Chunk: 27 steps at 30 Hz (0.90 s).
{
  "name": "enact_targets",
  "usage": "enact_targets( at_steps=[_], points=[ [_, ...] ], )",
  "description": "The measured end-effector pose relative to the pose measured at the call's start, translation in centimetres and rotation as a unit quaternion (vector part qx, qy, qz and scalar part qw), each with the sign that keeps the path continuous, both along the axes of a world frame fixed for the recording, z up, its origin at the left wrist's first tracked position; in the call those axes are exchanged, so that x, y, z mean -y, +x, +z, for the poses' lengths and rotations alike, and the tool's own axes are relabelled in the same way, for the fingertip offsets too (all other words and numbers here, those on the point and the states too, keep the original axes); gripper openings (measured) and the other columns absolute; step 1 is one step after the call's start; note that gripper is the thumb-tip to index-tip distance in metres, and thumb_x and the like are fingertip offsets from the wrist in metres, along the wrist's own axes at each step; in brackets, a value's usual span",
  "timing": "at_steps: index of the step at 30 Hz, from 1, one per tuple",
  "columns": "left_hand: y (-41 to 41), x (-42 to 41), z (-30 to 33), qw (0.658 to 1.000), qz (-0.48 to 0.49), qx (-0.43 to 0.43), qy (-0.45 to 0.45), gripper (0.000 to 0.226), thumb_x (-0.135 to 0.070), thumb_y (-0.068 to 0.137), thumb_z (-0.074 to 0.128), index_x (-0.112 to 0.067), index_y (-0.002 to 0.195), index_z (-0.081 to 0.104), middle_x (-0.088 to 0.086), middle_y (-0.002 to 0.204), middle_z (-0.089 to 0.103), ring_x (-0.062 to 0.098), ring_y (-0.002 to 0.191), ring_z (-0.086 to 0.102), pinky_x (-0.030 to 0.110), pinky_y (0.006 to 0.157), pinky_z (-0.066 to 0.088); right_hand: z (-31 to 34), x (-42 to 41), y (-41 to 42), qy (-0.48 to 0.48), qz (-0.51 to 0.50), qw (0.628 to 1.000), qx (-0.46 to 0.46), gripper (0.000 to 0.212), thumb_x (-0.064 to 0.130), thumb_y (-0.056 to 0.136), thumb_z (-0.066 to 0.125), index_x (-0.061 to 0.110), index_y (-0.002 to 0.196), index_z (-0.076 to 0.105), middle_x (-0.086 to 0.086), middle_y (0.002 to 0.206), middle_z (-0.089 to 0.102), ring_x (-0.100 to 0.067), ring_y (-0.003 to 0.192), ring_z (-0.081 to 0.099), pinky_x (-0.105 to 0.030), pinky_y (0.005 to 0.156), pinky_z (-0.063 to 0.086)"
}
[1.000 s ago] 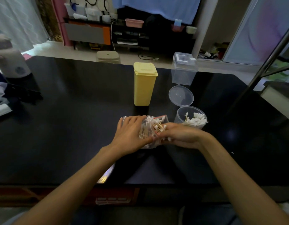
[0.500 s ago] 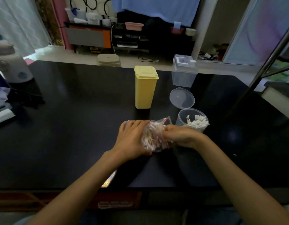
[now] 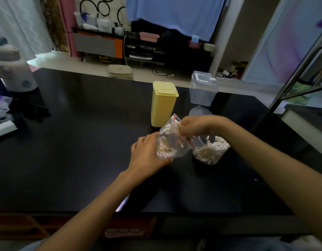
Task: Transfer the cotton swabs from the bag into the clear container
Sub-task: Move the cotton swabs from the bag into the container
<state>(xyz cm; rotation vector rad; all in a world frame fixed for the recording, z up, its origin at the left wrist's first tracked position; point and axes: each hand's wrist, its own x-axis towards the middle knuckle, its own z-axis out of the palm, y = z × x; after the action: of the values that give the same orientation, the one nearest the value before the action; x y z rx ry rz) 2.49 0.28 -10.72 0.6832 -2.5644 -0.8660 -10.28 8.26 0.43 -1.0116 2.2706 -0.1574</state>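
Two hands (left (image 3: 147, 156); right (image 3: 194, 125)) hold one bag (image 3: 172, 140).

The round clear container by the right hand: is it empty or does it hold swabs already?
Partly filled: the clear container holds a heap of cotton swabs.

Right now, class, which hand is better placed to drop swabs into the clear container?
Right. The right hand pinches swabs at the bag mouth, just above the container. The left hand holds the bag's bottom.
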Motion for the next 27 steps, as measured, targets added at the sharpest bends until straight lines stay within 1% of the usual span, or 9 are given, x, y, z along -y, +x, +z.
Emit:
enact_targets(
  at_steps=[4,7,9,11,13,15,18,21,27],
  points=[
    [0.0,0.0,0.2,1.000,0.007,-0.013,0.013,0.060,-0.056,0.064,0.064,-0.034,0.118,0.049,-0.013,0.113,0.057,0.020,0.112,0.052,0.040,0.087,0.043,-0.1,0.6,0.3,0.019,0.014,0.999,-0.023,0.020,0.013,0.093,0.046,0.005,0.107,0.059,-0.014,0.110,0.064,-0.025,0.101,0.062,-0.037,0.096,0.049],
    [0.0,0.1,0.3,1.000,0.019,-0.016,0.003,0.059,-0.061,0.066,0.061,-0.034,0.117,0.050,-0.012,0.112,0.059,0.020,0.111,0.053,0.042,0.091,0.044,-0.5,0.5,0.5,0.025,-0.009,0.998,0.054,0.018,0.007,0.094,0.043,0.002,0.104,0.058,-0.014,0.101,0.064,-0.020,0.088,0.063,-0.032,0.087,0.051],
    [0.0,0.2,0.2,1.000,0.022,-0.020,-0.007,0.062,-0.063,0.067,0.061,-0.033,0.120,0.049,-0.010,0.114,0.059,0.020,0.113,0.052,0.042,0.095,0.043,-0.6,0.2,0.5,0.013,-0.049,0.991,0.122,0.018,0.004,0.095,0.043,0.000,0.105,0.057,-0.014,0.097,0.066,-0.022,0.088,0.065,-0.035,0.089,0.053],
    [0.2,0.2,0.1,0.999,0.016,-0.035,-0.034,0.064,-0.061,0.070,0.062,-0.031,0.124,0.046,-0.009,0.119,0.056,0.019,0.117,0.049,0.042,0.100,0.039,-0.7,0.0,0.1,-0.008,-0.078,0.984,0.161,0.021,0.002,0.095,0.044,-0.002,0.110,0.057,-0.015,0.100,0.067,-0.024,0.092,0.067,-0.037,0.091,0.053],
    [0.4,0.1,0.0,0.997,-0.010,-0.045,-0.069,0.064,-0.053,0.076,0.064,-0.028,0.131,0.042,-0.009,0.127,0.051,0.017,0.122,0.042,0.040,0.107,0.030,-0.5,-0.5,-0.2,-0.029,-0.090,0.979,0.181,0.020,0.002,0.095,0.042,-0.001,0.105,0.059,-0.011,0.092,0.068,-0.020,0.085,0.067,-0.032,0.084,0.056],
    [0.7,-0.2,0.0,0.994,-0.032,-0.044,-0.093,0.067,-0.045,0.079,0.065,-0.025,0.137,0.037,-0.008,0.133,0.047,0.014,0.125,0.036,0.037,0.111,0.021,-0.1,-1.1,-0.2,-0.037,-0.086,0.982,0.164,0.020,0.002,0.096,0.040,0.003,0.094,0.060,-0.007,0.083,0.066,-0.013,0.073,0.066,-0.026,0.073,0.057],
    [0.8,-0.4,0.3,0.994,-0.034,-0.046,-0.089,0.071,-0.041,0.079,0.066,-0.024,0.140,0.034,-0.008,0.136,0.044,0.015,0.127,0.033,0.036,0.111,0.020,0.6,-1.7,0.1,-0.031,-0.032,0.997,0.064,0.020,0.006,0.097,0.040,0.006,0.087,0.057,-0.004,0.079,0.061,-0.005,0.061,0.062,-0.015,0.053,0.051],
    [0.6,-0.6,0.8,0.998,-0.020,-0.036,-0.053,0.074,-0.043,0.077,0.068,-0.024,0.140,0.034,-0.006,0.137,0.044,0.018,0.128,0.034,0.036,0.107,0.026,0.9,-1.6,-0.1,-0.017,0.034,0.999,-0.033,0.018,0.010,0.098,0.039,0.007,0.093,0.055,-0.005,0.088,0.058,-0.014,0.076,0.056,-0.020,0.066,0.047],
    [0.6,-0.4,1.1,0.999,0.014,-0.031,0.009,0.072,-0.047,0.075,0.068,-0.026,0.136,0.038,-0.006,0.134,0.047,0.021,0.126,0.038,0.038,0.101,0.033,1.6,-1.7,0.3,0.120,0.088,0.989,-0.013,0.020,0.008,0.099,0.033,0.005,0.103,0.052,-0.003,0.072,0.049,-0.009,0.057,0.040,-0.016,0.047,0.036]
  ],
)
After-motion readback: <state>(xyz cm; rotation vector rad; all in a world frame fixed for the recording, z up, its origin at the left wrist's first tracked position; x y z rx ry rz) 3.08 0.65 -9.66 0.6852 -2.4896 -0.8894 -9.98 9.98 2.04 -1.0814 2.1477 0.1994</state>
